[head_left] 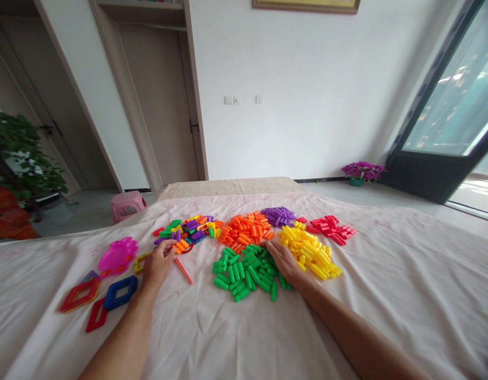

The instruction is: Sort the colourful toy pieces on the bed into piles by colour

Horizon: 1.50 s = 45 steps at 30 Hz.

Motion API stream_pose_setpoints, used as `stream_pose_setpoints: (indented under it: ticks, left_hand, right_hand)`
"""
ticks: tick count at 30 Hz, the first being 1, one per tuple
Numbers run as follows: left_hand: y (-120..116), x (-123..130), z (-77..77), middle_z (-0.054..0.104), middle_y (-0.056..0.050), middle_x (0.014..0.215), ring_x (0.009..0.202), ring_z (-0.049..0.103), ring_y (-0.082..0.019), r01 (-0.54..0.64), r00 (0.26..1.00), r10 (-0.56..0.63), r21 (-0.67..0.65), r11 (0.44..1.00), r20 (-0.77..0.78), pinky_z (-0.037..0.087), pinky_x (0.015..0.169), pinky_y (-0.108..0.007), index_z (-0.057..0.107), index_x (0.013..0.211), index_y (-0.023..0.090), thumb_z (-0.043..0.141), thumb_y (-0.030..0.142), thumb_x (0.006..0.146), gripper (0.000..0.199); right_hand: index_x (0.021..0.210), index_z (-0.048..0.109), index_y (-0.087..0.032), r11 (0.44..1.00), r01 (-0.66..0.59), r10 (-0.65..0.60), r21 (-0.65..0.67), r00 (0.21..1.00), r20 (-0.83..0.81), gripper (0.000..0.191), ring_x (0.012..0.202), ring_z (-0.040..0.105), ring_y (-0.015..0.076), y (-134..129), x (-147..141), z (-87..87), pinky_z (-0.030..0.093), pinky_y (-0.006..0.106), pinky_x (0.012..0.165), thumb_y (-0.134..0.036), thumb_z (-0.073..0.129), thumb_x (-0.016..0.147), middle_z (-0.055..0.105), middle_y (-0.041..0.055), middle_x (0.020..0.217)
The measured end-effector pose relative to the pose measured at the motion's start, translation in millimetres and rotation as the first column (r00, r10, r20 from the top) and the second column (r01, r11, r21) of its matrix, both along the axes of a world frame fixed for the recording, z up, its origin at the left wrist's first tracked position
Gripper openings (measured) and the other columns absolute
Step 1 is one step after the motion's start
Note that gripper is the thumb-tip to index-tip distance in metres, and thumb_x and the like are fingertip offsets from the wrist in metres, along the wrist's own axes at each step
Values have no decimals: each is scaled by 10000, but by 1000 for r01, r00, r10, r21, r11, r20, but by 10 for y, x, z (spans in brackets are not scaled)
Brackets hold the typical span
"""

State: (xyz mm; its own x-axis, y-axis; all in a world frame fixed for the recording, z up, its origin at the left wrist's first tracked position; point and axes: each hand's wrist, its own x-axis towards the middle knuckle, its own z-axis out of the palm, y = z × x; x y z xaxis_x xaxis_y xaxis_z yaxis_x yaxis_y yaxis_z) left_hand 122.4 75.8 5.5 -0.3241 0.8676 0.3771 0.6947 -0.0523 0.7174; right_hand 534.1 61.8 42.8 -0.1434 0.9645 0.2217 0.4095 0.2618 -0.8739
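Note:
My left hand [159,265] is at the near left side of a pile of mixed coloured plastic pieces [196,227]. Its fingers are bent together beside a few orange pieces [182,246]; what sits between the fingertips is too small to make out. A thin orange-red stick [183,271] lies just right of that hand. My right hand [283,259] lies with fingers stretched over the right edge of a heap of green tube-like pieces [244,272], against a heap of yellow ones [311,252]. Its fingertips are partly hidden among the green pieces.
Orange [244,231], purple [278,215] and red heaps [333,228] lie farther back on the pale tablecloth [204,338]. On the left are a pink toy piece [117,257] and blue [120,292] and red frames [79,294]. A pink stool [127,205] stands behind.

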Motion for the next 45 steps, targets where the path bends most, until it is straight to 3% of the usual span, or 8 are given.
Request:
stream_pose_setpoints:
  ticks: [7,13,19,24,31,37,40,45]
  left_hand:
    - [-62,68,112,771,-77,985,924,716,-239,-7,994,-2,83,997,109,560,821,-335,703,1011,210,588,444,801,335]
    - [-49,184,123,757,-105,970,784,708,-207,28,915,-75,123,992,396,570,652,-294,695,1069,134,626,530,782,494]
    - [-20,499,155,744,-101,868,689,696,-185,99,813,-125,78,992,568,578,595,-293,670,1072,92,678,457,768,475]
    - [243,866,223,747,-131,958,744,726,-196,184,823,-200,83,979,532,610,659,-332,659,1099,99,622,416,841,410]
    - [807,1254,327,742,-140,1112,1000,716,-218,259,929,-260,38,965,264,575,880,-362,638,1252,132,582,229,865,403]
    - [703,1083,259,677,-118,1290,1296,544,-262,280,953,-279,-8,960,-121,336,1170,-461,717,1141,189,532,97,800,399]
    - [680,1013,251,585,-85,1437,1439,379,-258,312,882,-311,-54,948,-354,208,1230,-447,699,1217,237,556,105,778,481]
    - [886,1074,312,377,-102,1605,1513,196,-338,263,585,-378,-272,926,-718,109,1202,-575,534,1442,242,569,200,779,665]
  right_hand:
    - [1082,749,-201,999,-29,29,17,1000,-4,609,928,669,282,33,23,-53,526,412,919,-680,402,934,737,80,1006]
    - [1054,742,-198,1000,-31,31,-3,1000,-5,569,974,664,272,54,21,-55,515,369,908,-660,434,933,734,69,1031]
    - [1015,729,-198,999,-40,40,-5,999,5,542,916,654,251,56,17,-54,512,340,840,-641,425,940,720,52,962]
    - [895,692,-193,1000,-25,24,13,999,22,514,829,626,227,63,9,-64,498,313,765,-625,419,945,684,38,859]
    - [837,643,-185,1000,-14,14,13,999,46,453,776,584,200,62,-4,-68,467,298,715,-568,427,948,636,33,812]
    - [805,633,-193,999,-43,42,12,999,20,405,808,595,199,78,-3,-96,472,303,753,-521,439,942,660,39,872]
    - [816,642,-195,999,-44,44,7,999,20,392,816,604,204,85,-8,-95,474,306,748,-510,444,939,672,42,888]
    - [877,679,-196,1000,-25,25,-1,999,41,350,819,619,204,95,-10,-109,480,304,743,-460,456,932,684,36,877]
